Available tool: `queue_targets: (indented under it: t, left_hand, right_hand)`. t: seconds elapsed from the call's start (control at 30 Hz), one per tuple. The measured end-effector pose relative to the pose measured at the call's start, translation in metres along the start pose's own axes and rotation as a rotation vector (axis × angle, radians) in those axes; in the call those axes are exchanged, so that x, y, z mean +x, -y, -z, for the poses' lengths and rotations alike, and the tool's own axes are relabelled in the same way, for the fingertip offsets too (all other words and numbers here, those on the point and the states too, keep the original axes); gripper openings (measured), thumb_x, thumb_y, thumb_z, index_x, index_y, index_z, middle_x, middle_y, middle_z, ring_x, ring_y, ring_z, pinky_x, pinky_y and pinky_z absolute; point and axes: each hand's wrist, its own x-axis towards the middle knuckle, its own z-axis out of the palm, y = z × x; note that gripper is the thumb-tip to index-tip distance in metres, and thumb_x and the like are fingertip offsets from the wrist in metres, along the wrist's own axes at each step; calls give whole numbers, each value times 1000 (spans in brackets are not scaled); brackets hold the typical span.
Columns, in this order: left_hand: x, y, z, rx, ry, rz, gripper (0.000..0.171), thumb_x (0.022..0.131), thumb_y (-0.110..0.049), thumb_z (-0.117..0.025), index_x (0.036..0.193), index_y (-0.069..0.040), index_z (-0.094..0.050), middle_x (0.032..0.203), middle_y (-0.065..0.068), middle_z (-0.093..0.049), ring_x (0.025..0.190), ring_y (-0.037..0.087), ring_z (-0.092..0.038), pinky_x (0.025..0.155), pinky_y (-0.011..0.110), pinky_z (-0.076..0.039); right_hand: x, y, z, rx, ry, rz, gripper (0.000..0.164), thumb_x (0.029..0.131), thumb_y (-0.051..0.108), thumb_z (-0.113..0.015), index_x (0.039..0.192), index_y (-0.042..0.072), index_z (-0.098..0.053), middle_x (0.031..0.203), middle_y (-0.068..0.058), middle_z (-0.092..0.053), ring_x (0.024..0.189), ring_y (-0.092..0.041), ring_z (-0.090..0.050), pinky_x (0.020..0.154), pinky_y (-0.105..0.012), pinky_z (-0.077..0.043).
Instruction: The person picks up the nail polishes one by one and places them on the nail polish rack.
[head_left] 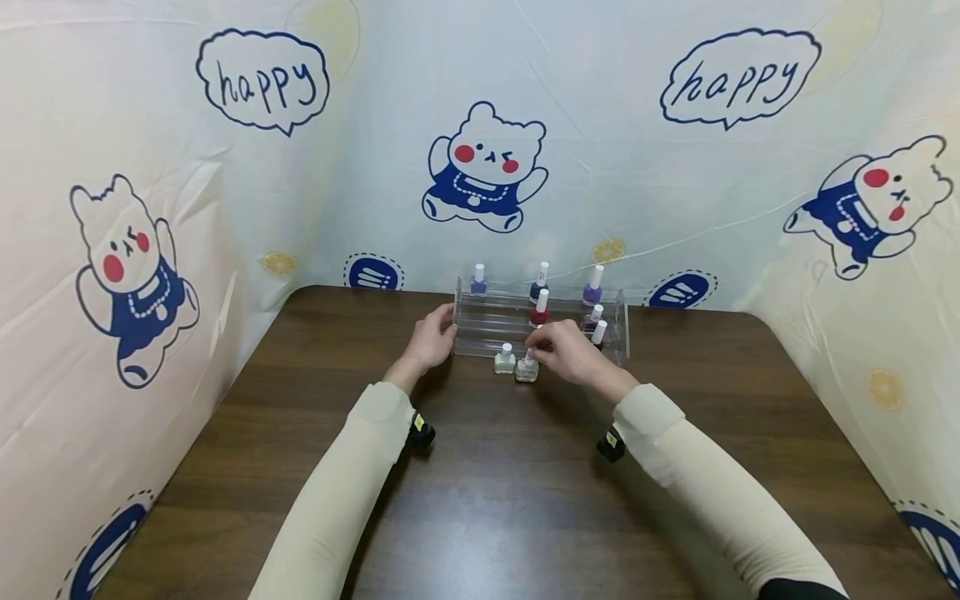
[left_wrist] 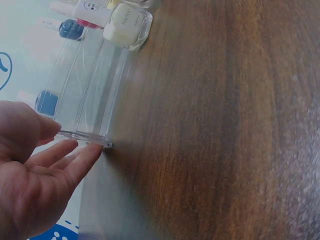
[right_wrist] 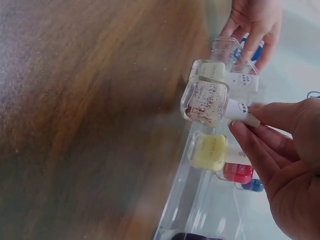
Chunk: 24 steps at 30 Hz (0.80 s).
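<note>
My right hand point(head_left: 567, 350) pinches the white cap of a clear nail polish bottle with glitter point(right_wrist: 205, 102) between thumb and fingers, at the front of a clear stepped rack point(head_left: 491, 325). Close beside that bottle is a pale nail polish bottle point(head_left: 505, 361); I cannot tell whether it stands on the rack's lowest step or before it. My left hand point(head_left: 432, 337) rests its fingertips against the rack's left end panel, fingers fairly straight. In the right wrist view, a yellow bottle point(right_wrist: 209, 151) sits on the front step, with a red bottle point(right_wrist: 237, 172) behind it.
On the rack's back step stand light blue point(head_left: 478, 285), dark blue point(head_left: 537, 290) and purple point(head_left: 592, 294) bottles. Dark bottles point(head_left: 591, 322) occupy its right side. The rack stands on a brown wooden table point(head_left: 480, 500), near a printed curtain point(head_left: 615, 167) that closes off the back and sides.
</note>
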Motion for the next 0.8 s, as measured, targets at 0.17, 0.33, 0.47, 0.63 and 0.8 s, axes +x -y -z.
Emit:
queue_targets:
  t: [0.17, 0.33, 0.47, 0.63, 0.8]
  left_hand:
    - [-1, 1, -1, -9, 2, 5, 48, 107, -4, -46, 155, -6, -41, 150, 21, -51, 134, 36, -53, 107, 49, -47]
    - [-1, 1, 0, -14, 0, 4, 48, 108, -5, -46, 155, -6, -41, 150, 22, -51, 135, 36, -52, 109, 49, -46]
    - [-1, 1, 0, -15, -2, 0, 47, 108, -5, -46, 154, -5, -42, 149, 22, -52, 137, 36, -50, 112, 50, -43]
    - [-1, 0, 0, -17, -5, 4, 47, 107, -4, -47, 154, -6, -42, 148, 21, -53, 137, 36, -49, 113, 49, -42]
    - [-1, 2, 0, -17, -2, 11, 47, 108, -5, -47, 155, -6, -41, 149, 21, -52, 139, 35, -48, 113, 50, -42]
  right_hand:
    - [-1, 0, 4, 26, 2, -5, 12, 94, 0, -71, 102, -3, -78, 95, -11, -77, 82, -20, -71, 74, -35, -60]
    - [0, 5, 10, 30, 6, -34, 12, 95, 2, -71, 104, -1, -78, 96, -12, -76, 83, -19, -71, 73, -35, -60]
    - [2, 7, 16, 25, -3, -45, 12, 95, 2, -71, 103, 0, -79, 96, -13, -76, 81, -19, -70, 71, -34, -59]
    - [5, 9, 23, 35, -18, -62, 10, 95, 4, -71, 102, 1, -79, 95, -11, -76, 80, -18, -70, 71, -33, -60]
    - [8, 12, 28, 46, -32, -70, 12, 95, 3, -71, 104, -1, -78, 96, -12, -76, 83, -20, -72, 75, -34, -61]
